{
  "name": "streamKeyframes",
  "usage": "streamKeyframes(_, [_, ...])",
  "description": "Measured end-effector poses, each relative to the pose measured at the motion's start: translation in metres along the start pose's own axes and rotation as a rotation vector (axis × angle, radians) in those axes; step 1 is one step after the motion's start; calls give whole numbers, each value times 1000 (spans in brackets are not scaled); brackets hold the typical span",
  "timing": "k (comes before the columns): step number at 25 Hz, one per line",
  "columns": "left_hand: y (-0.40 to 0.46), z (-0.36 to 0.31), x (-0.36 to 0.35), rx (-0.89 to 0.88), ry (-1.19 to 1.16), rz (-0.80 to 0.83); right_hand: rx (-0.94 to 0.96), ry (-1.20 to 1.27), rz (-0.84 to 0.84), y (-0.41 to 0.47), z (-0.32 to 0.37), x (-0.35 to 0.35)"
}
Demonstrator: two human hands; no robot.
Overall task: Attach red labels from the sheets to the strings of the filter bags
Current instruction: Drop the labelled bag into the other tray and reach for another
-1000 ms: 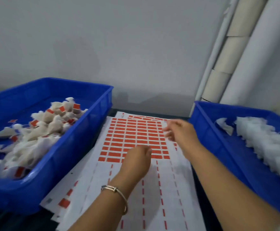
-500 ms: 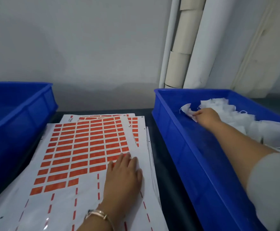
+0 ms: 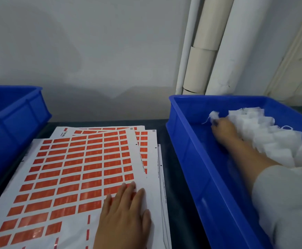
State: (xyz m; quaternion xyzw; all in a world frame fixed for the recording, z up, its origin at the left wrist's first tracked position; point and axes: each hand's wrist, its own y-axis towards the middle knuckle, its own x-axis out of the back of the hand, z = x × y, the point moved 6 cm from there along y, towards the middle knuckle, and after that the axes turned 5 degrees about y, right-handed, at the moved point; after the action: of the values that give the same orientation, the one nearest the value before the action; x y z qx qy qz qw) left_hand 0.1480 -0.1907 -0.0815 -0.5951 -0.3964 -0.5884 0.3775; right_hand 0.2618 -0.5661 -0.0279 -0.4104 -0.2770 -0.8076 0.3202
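Left hand [image 3: 123, 218]: flat, palm down, fingers straight and slightly spread, pressing the near right part of the top white sheet of red rectangular labels [image 3: 78, 177]; fingertips reach the lowest full rows of labels. Right hand [image 3: 223, 129]: inside the right blue plastic bin [image 3: 191, 159], fingers curled into the left end of the heap of white mesh filter bags [image 3: 265, 135]; one loose white bag [image 3: 214, 115] with a trailing string sits at the fingertips, but whether it is actually pinched cannot be told. A pale grey sleeve [image 3: 286, 203] covers the upper arm.

Stack of label sheets: several, fanned, lying on the dark tabletop [image 3: 175, 186] between the two bins; right edges of the lower sheets show beside the top one. Near rows of the top sheet are partly stripped, leaving bare backing.

Left blue plastic bin [image 3: 15, 123]: only its right wall and corner are in view, just beside the sheets.

A narrow strip of bare tabletop separates the sheets from the right bin's wall. The left half of the right bin floor is open blue.

Behind: grey wall, pale vertical pipes [image 3: 206, 51].
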Motion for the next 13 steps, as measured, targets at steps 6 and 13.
streamKeyframes(6, [4, 0, 1, 26, -18, -39, -286, 665, -231, -9, -8, 46])
streamKeyframes(13, [-6, 6, 31, 162, -470, -139, 47, 1009, 65, -101, 119, 80])
